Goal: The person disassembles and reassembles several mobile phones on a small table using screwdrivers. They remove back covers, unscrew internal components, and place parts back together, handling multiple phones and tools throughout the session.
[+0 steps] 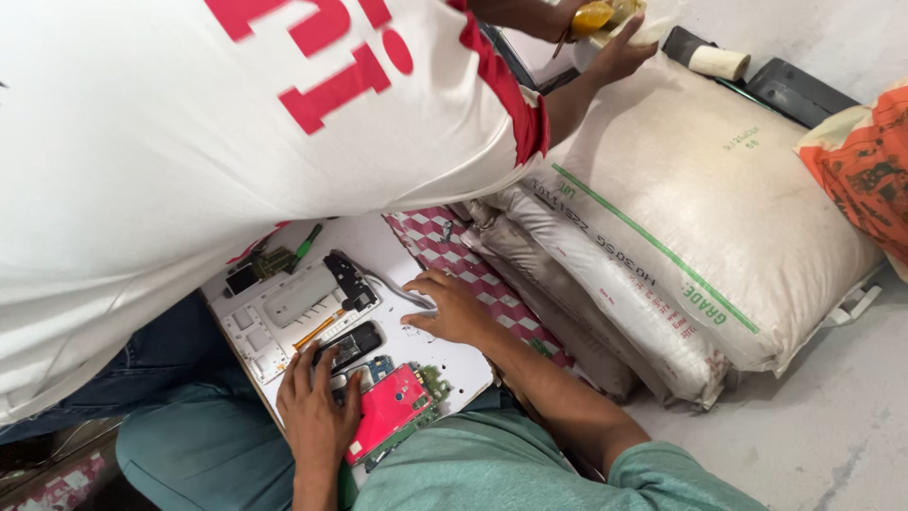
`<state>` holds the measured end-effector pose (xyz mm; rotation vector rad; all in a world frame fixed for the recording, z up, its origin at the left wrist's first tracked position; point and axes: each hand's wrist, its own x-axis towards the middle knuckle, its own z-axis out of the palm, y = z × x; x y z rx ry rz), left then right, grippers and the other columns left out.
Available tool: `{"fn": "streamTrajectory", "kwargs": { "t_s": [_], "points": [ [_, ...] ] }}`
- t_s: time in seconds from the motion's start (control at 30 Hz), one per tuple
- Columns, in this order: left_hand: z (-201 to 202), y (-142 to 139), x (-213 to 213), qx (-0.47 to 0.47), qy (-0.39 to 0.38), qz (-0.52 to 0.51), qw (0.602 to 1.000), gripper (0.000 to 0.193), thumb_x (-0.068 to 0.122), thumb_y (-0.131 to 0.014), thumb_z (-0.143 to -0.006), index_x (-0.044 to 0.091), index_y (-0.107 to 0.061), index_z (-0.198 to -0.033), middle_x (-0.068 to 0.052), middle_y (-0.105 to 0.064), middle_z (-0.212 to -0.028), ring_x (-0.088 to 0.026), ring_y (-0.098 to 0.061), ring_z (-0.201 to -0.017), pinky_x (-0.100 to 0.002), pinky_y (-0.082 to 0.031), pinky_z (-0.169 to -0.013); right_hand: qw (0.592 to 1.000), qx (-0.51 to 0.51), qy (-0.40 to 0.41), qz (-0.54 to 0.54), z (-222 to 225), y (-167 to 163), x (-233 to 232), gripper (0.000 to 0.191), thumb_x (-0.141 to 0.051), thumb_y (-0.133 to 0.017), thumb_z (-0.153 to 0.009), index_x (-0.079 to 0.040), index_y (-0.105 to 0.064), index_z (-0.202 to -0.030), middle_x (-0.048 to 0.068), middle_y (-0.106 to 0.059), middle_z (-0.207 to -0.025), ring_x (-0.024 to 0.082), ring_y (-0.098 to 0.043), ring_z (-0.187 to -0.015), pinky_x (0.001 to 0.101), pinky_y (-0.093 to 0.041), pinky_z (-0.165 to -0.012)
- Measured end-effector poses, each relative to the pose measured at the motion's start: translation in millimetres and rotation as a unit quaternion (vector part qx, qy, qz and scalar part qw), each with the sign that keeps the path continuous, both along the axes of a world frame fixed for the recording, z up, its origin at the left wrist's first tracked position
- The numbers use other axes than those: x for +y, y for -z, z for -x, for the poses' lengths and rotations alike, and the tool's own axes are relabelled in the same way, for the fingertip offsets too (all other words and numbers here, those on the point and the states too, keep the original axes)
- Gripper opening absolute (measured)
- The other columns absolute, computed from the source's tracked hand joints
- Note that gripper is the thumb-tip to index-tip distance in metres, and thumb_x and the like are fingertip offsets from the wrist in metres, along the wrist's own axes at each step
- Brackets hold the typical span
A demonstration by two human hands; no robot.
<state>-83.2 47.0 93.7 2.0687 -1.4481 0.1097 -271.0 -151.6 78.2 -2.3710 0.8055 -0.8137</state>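
Observation:
My left hand [317,416] lies flat on a white board [416,260], fingers apart, with its fingertips touching the near end of a small black phone [352,344]. A red phone body [386,409] with green circuit boards under it sits just right of that hand. My right hand [452,308] rests palm down on the board's right edge, fingers spread, holding nothing, beside a grey cable [392,289]. A white phone back panel [298,301] and a black part [348,276] lie farther up the board.
Another person in a white shirt with red print [236,123] leans across the upper left; their hands [605,33] hold a yellow object. Large woven sacks [681,208] lie to the right on a checked cloth [454,246]. An orange bag [865,166] is at far right.

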Motion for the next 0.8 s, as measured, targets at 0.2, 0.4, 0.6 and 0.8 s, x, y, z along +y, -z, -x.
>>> {"fn": "streamTrajectory", "kwargs": {
  "t_s": [0.2,0.4,0.6,0.8],
  "points": [
    [4.5,0.4,-3.8,-0.012,-0.011,0.004,1.0,0.052,0.037,-0.072,-0.085,0.013,-0.066,-0.131,-0.011,-0.056,-0.145,-0.034,-0.045,-0.141,-0.049,-0.033,-0.116,1.0,-0.009,-0.014,0.019,3.4,9.5,4.6,0.058,-0.04,-0.088,-0.077,-0.01,-0.069,-0.123,0.009,-0.061,-0.127,0.029,-0.062,-0.117,0.0408,-0.052,-0.097],
    [5.9,2.1,-6.0,-0.023,-0.012,0.002,1.0,0.052,0.037,-0.072,-0.085,0.013,-0.066,-0.131,-0.011,-0.057,-0.145,-0.035,-0.045,-0.141,-0.049,-0.033,-0.116,0.999,0.011,-0.007,0.04,7.1,6.8,8.8,0.062,-0.042,-0.088,-0.077,-0.013,-0.067,-0.127,0.007,-0.059,-0.129,0.031,-0.061,-0.113,0.0437,-0.052,-0.096],
    [6.4,2.3,-6.9,-0.024,-0.01,-0.006,1.0,0.053,0.036,-0.071,-0.085,0.012,-0.065,-0.132,-0.013,-0.056,-0.144,-0.036,-0.044,-0.141,-0.05,-0.033,-0.116,0.999,0.008,0.002,0.043,5.1,3.9,8.3,0.06,-0.043,-0.086,-0.079,-0.014,-0.067,-0.128,0.007,-0.059,-0.13,0.031,-0.062,-0.112,0.0437,-0.052,-0.096],
    [7.7,0.5,-8.0,-0.024,-0.014,-0.009,1.0,0.053,0.037,-0.071,-0.085,0.012,-0.066,-0.131,-0.013,-0.056,-0.145,-0.036,-0.044,-0.141,-0.049,-0.033,-0.115,0.999,0.023,-0.002,0.033,4.8,2.0,7.3,0.058,-0.044,-0.083,-0.081,-0.014,-0.067,-0.128,0.006,-0.059,-0.13,0.03,-0.064,-0.11,0.0436,-0.052,-0.097]
  ]
}}
